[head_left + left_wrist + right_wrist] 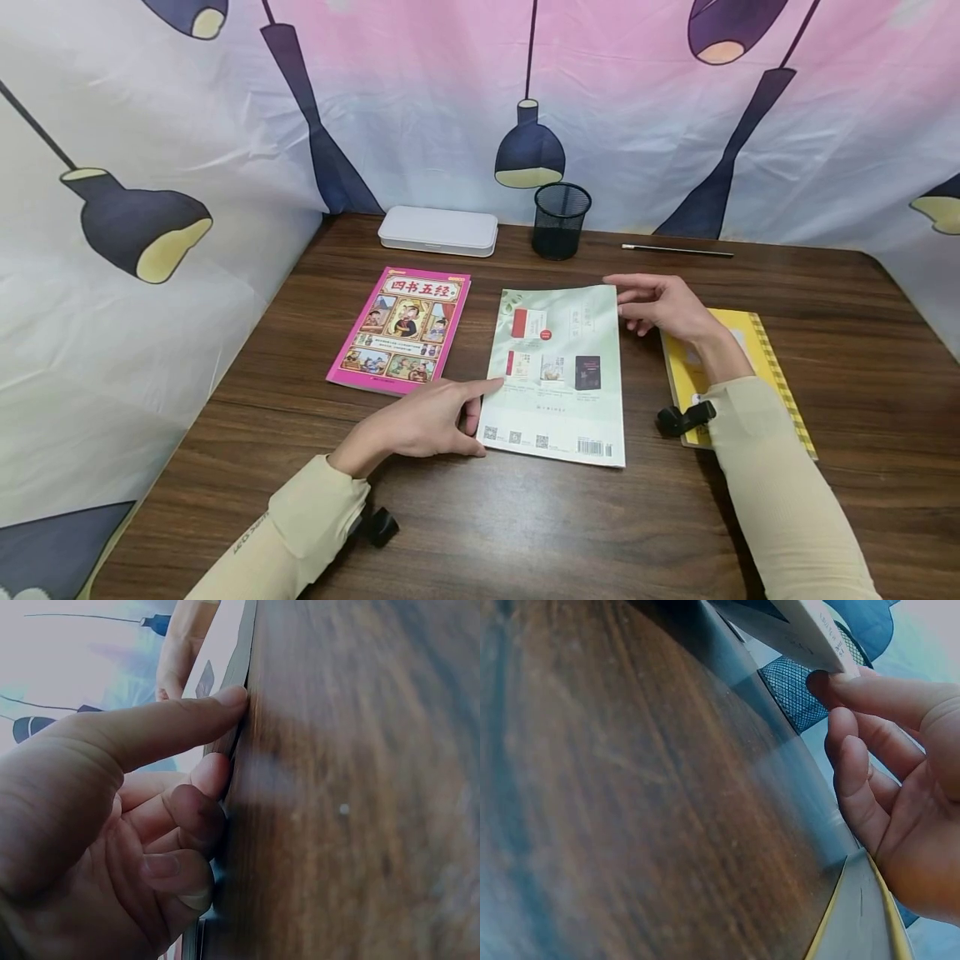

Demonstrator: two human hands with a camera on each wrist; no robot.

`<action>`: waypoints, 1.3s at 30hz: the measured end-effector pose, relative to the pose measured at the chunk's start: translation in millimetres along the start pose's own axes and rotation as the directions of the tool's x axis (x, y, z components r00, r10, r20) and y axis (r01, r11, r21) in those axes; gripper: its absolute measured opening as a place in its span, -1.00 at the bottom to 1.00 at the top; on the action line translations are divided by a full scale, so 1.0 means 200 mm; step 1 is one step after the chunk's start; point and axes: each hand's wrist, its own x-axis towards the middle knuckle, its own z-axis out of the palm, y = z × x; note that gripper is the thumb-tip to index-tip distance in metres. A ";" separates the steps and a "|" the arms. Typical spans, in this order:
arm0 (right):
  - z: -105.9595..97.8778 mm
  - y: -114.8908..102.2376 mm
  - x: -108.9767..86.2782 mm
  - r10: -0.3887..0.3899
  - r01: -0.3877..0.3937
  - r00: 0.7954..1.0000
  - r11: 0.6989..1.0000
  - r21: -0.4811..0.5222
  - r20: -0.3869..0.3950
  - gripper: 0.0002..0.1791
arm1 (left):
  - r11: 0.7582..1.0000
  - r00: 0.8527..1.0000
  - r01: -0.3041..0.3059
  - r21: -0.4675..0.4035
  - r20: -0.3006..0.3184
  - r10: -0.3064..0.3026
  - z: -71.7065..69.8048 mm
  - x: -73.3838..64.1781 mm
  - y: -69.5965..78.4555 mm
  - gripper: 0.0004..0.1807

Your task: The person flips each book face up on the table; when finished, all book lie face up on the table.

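A pale green magazine (555, 425), back cover up with a barcode, lies between the two hands in the head view. My left hand (420, 421) holds its lower left edge, index finger on the cover and thumb by the corner. In the left wrist view, the thumb (180, 724) meets the magazine's edge while other fingers curl beside it. My right hand (671, 312) pinches the upper right corner between thumb and fingers. That corner is raised off the table in the right wrist view, where the right hand (907, 757) shows its curled fingers.
A pink-bordered book (405, 333) lies left of the magazine, and a yellow book (682, 375) sits under the right forearm. Along the back stand a white case (438, 229) and a black mesh pen cup (561, 221). A pencil (675, 250) lies to their right.
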 end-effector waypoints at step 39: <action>-0.03 0.02 -0.02 -0.047 0.054 0.998 0.986 0.160 -0.051 -0.65 | 0.996 0.999 0.054 -0.077 0.000 -0.054 -0.01 -0.01 -0.01 0.06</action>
